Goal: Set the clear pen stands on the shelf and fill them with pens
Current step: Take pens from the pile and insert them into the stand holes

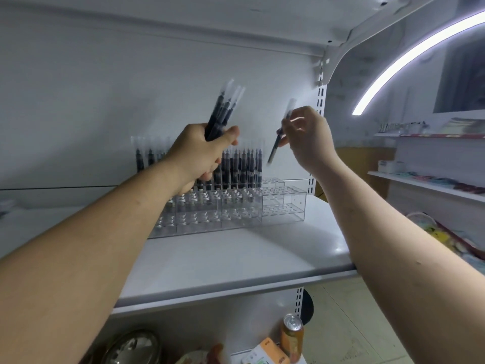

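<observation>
Count: two hands, one shelf [236,258], one row of clear pen stands [236,211]. At least four stand sections sit side by side; my left forearm covers the left end, so I cannot give the full count.

My left hand [202,153] is clenched around a bundle of pens [223,109], roughly five or six, too blurred to count exactly. The bundle points up and slightly right, above the stands. My right hand [307,143] pinches a single pen [275,148] between thumb and fingertips. It is tilted, lower end down-left, in the air above the right part of the row.

The stands are transparent, stepped blocks with round holes in tiers. They sit at the back of the shelf, close to the rear wall. The highest tier holds a row of standing pens [244,164], with dark barrels and clear caps. The rightmost stand [284,206] holds no pens, and the front tiers look unfilled.

Bare shelf surface lies in front of the stands, up to the front edge. A narrow bare strip separates the rightmost stand from the slotted upright [319,106]. Below the shelf stands an orange can [291,334].
</observation>
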`<action>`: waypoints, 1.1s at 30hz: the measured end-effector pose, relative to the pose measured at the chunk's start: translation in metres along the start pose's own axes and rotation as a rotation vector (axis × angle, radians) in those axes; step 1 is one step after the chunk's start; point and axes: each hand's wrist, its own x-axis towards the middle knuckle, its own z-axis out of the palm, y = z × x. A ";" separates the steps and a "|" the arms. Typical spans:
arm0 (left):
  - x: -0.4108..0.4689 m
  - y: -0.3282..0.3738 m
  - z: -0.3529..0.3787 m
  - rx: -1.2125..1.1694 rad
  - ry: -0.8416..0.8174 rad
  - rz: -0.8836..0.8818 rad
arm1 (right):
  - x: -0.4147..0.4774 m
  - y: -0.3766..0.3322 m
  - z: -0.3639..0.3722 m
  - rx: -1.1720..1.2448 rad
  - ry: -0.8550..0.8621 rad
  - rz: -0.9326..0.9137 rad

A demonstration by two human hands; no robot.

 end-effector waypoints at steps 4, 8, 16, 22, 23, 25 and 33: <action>0.003 0.000 -0.003 -0.100 0.017 -0.026 | -0.003 0.004 0.006 -0.100 -0.082 0.004; 0.005 -0.002 -0.002 -0.129 -0.003 -0.043 | -0.005 0.004 0.009 -0.114 -0.145 0.027; 0.006 -0.003 0.000 -0.111 -0.052 -0.062 | -0.011 0.008 0.016 -0.181 -0.268 0.059; 0.002 -0.002 0.003 -0.023 -0.066 -0.014 | -0.015 0.015 0.019 -0.302 -0.419 0.077; 0.002 -0.002 0.002 -0.013 -0.075 -0.009 | -0.015 0.015 0.018 -0.306 -0.430 0.089; 0.001 -0.003 0.002 -0.002 -0.092 -0.004 | -0.015 0.015 0.018 -0.297 -0.425 0.106; 0.000 -0.002 0.002 -0.039 -0.124 -0.024 | -0.011 0.018 0.009 -0.331 -0.418 0.127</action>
